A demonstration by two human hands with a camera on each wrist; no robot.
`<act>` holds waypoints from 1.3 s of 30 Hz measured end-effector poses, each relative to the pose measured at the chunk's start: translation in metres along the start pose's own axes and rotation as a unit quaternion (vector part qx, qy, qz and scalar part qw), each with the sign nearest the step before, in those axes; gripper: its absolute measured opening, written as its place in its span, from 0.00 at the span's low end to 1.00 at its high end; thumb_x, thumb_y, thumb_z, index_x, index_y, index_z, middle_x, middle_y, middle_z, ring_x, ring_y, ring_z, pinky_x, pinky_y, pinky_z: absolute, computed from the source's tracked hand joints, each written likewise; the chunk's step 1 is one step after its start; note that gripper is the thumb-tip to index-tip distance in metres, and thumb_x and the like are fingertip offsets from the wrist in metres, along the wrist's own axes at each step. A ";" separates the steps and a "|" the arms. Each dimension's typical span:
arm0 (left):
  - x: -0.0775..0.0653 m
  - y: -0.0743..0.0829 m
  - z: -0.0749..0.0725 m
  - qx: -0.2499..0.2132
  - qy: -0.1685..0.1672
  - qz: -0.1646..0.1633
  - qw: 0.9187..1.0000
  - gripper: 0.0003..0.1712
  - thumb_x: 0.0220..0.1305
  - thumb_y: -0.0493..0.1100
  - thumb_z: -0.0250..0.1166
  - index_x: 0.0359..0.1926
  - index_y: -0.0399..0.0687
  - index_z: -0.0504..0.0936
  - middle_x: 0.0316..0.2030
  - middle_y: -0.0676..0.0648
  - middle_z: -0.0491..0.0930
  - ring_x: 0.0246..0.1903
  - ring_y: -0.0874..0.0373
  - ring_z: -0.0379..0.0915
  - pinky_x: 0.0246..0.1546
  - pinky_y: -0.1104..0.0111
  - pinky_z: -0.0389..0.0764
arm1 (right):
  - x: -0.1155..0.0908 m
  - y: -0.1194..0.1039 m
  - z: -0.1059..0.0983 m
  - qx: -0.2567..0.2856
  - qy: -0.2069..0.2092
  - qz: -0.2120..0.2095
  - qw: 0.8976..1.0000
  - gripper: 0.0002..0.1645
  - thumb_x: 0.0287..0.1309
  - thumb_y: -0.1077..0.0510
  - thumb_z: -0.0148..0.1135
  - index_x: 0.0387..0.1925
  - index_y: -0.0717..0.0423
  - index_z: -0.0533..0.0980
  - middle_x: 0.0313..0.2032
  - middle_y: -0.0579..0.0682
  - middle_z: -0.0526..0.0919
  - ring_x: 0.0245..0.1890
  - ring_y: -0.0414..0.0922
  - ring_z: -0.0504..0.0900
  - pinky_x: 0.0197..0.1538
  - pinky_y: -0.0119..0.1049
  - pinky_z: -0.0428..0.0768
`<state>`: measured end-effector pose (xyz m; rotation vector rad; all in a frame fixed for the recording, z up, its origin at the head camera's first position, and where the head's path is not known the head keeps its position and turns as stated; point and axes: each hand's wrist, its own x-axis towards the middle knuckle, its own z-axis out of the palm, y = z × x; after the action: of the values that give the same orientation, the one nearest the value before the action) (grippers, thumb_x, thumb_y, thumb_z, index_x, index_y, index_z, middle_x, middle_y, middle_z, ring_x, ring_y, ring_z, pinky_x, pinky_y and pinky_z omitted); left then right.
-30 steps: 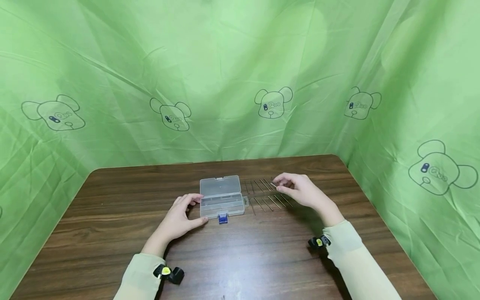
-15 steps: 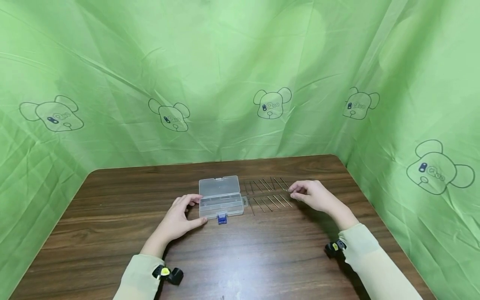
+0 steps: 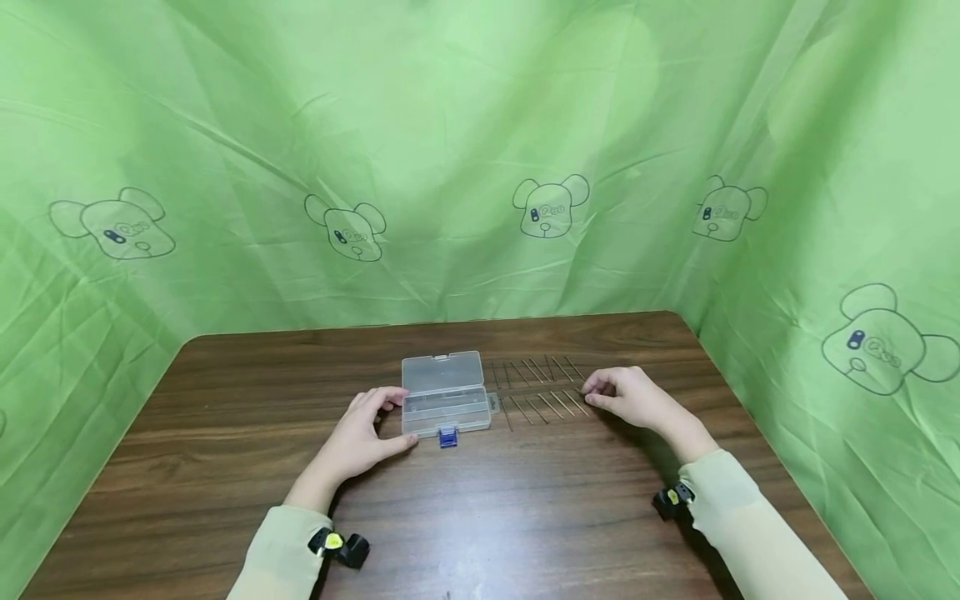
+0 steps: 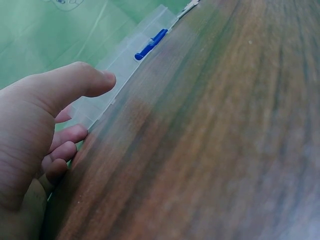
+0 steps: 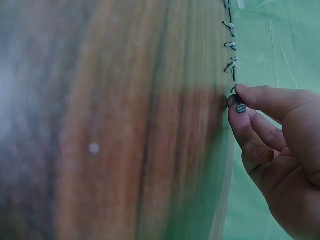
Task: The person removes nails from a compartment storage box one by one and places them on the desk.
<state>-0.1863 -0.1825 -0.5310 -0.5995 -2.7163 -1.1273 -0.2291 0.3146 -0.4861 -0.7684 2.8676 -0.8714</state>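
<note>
A clear plastic box (image 3: 446, 408) stands with its lid (image 3: 442, 372) tilted back and its blue latch (image 3: 447, 437) hanging at the front. My left hand (image 3: 365, 425) holds the box's left end, thumb at the front corner, fingers along the side. In the left wrist view, the thumb (image 4: 95, 82) overlaps the box's front wall. To the right of the box, nails lie slanted in a back row (image 3: 534, 371) and a front row (image 3: 545, 407). At the right end of these rows, my right hand (image 3: 630, 396) pinches a nail (image 5: 241, 108) between thumb and forefinger, its round patterned head showing.
Everything sits on a dark wood-grain table (image 3: 480, 508). Green cloth (image 3: 450, 167) with printed bear heads hangs behind and at both sides. A small hang tab (image 3: 492, 402) sticks out of the box's right side, close to the nearest nails.
My right hand has shifted right along the rows and slightly toward me, uncovering nails at the back row's right end. The left hand and box keep their places.
</note>
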 end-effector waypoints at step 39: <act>0.007 0.000 0.000 -0.021 0.003 -0.010 1.000 0.42 0.59 0.43 0.83 0.71 0.39 0.77 0.54 0.46 0.82 0.52 0.53 0.79 0.51 0.58 0.83 | 0.001 0.003 -0.016 -0.030 -0.062 -0.033 0.997 0.13 0.64 0.58 0.79 0.46 0.60 0.86 0.31 0.37 0.84 0.31 0.34 0.79 0.38 0.35 0.81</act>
<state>-0.1931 -0.1805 -0.5288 -0.5768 -2.7060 -1.1914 -0.2343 0.3238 -0.4741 -0.8940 2.7857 -0.7212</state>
